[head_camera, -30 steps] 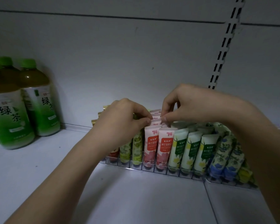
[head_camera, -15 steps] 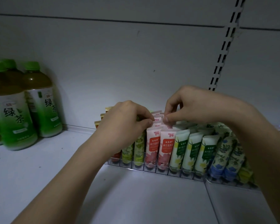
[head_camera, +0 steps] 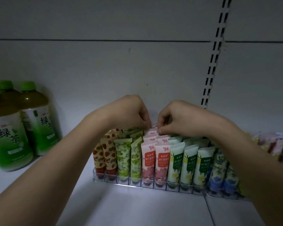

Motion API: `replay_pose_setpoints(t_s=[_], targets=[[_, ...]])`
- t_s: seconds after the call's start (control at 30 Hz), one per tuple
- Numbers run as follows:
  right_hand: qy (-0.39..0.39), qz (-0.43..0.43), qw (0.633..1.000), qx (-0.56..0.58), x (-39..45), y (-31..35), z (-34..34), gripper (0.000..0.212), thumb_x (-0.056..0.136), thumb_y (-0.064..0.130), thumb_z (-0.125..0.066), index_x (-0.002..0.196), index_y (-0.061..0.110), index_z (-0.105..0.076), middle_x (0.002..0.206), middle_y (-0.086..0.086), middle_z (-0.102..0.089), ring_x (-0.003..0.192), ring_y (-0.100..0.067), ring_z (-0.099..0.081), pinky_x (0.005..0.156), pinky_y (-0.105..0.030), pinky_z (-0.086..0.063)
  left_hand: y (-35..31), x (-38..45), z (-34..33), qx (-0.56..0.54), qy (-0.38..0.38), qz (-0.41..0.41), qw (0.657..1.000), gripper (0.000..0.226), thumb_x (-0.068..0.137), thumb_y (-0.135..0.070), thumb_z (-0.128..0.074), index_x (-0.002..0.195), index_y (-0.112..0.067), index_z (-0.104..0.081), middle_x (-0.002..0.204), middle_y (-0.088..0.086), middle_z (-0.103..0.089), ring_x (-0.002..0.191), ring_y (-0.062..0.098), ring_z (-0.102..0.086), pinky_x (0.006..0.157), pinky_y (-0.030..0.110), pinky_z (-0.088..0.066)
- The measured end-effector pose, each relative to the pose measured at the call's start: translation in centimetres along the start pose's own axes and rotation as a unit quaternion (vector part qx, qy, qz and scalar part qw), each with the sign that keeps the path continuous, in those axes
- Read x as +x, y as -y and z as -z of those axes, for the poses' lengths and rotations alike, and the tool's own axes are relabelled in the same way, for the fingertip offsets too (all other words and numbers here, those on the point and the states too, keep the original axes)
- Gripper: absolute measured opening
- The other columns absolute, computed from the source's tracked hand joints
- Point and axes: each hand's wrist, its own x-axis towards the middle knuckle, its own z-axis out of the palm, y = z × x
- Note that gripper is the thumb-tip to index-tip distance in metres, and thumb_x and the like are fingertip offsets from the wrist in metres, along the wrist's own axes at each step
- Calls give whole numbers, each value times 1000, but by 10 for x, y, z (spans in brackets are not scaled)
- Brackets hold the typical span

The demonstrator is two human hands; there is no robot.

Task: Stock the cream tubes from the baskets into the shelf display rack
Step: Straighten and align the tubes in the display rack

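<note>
A clear display rack (head_camera: 137, 185) stands on the shelf, filled with upright cream tubes in rows: strawberry-print (head_camera: 104, 154), green (head_camera: 122, 154), pink (head_camera: 148, 160), white-and-green (head_camera: 189, 162) and blue floral (head_camera: 219, 167). My left hand (head_camera: 131, 111) and my right hand (head_camera: 173, 118) are both at the back of the pink rows, fingertips pinched on the top edges of the rear pink tubes (head_camera: 153, 128). The tubes behind the front rows are mostly hidden.
Green tea bottles (head_camera: 31, 118) stand at the left on the white shelf (head_camera: 137, 207). A slotted upright (head_camera: 212, 62) runs up the back wall (head_camera: 104, 70). More blurred packs (head_camera: 274, 144) lie at the far right.
Both hands have risen slightly and drawn closer together over the rear pink tubes. My left hand no longer covers the strawberry and green tubes. The camera has moved closer.
</note>
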Motion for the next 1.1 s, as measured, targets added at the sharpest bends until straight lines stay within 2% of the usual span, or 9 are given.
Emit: replay_pose_setpoints(t_s=[0.1, 0.23, 0.37, 0.5, 0.57, 0.83, 0.97, 1.03, 1.1], targets=[[-6, 3, 1000, 7, 3, 1, -2, 8, 82, 32, -73, 78, 25, -73, 77, 10, -71, 74, -6, -66, 76, -37, -58, 0, 4, 5, -10, 2, -9, 1000, 7, 83, -26, -71, 79, -29, -77, 87, -17, -74, 75, -5, -63, 68, 14, -49], [-67, 7, 998, -3, 4, -5, -1, 7, 85, 33, -70, 82, 27, -73, 79, 14, -69, 76, -5, -65, 77, -37, -57, 4, 9, 8, -70, -52, -19, 996, 8, 82, -24, -72, 88, -26, -78, 82, -16, -73, 77, -2, -65, 78, 22, -52], [-92, 1, 994, -64, 8, -7, -6, 3, 85, 29, -69, 86, 29, -72, 84, 15, -67, 79, -7, -63, 75, -37, -57, -1, 15, 0, -7, -75, -13, 997, 12, 84, -27, -70, 93, -29, -77, 89, -14, -73, 82, 2, -65, 82, 30, -54], [-115, -16, 988, -101, 9, -5, -9, 5, 83, 30, -69, 86, 32, -72, 84, 15, -67, 77, -9, -63, 71, -34, -56, -3, 18, -7, 94, -95, 4, 991, 13, 83, -32, -67, 92, -36, -75, 93, -13, -72, 86, 12, -65, 76, 33, -55], [-117, -22, 987, -111, 9, -4, -10, 3, 82, 32, -71, 84, 31, -72, 83, 13, -67, 77, -11, -64, 70, -33, -55, -5, 18, -9, 87, -74, -2, 994, 13, 82, -33, -68, 92, -38, -75, 92, -14, -72, 86, 12, -65, 76, 34, -56], [-122, -28, 982, -142, 9, -3, -13, 5, 83, 33, -70, 86, 31, -73, 86, 9, -68, 78, -15, -63, 65, -28, -49, -8, 21, -18, 94, -76, -15, 993, 15, 84, -29, -66, 89, -42, -73, 94, -14, -70, 88, 12, -64, 69, 26, -49], [-125, -15, 989, -76, 7, -2, -6, 8, 84, 37, -68, 84, 30, -72, 81, 13, -69, 74, -7, -64, 71, -35, -56, -2, 8, -8, 22, -67, -32, 997, 13, 84, -33, -67, 94, -37, -74, 89, -20, -70, 81, -2, -61, 76, 27, -54], [-127, 14, 992, -8, 2, 8, -1, 10, 88, 37, -66, 88, 30, -73, 79, 16, -69, 70, 1, -63, 66, -23, -54, 6, -10, 4, -28, -94, -41, 994, 13, 86, -35, -66, 97, -33, -74, 85, -23, -67, 76, -8, -59, 69, 9, -46], [-78, 50, 993, 69, -6, 23, 3, 9, 89, 36, -65, 92, 31, -72, 70, 22, -67, 58, 6, -60, 50, -8, -42, 17, -33, 11, -78, -137, -37, 987, 10, 87, -36, -64, 92, -35, -74, 80, -25, -66, 76, -10, -57, 60, 5, -40]])
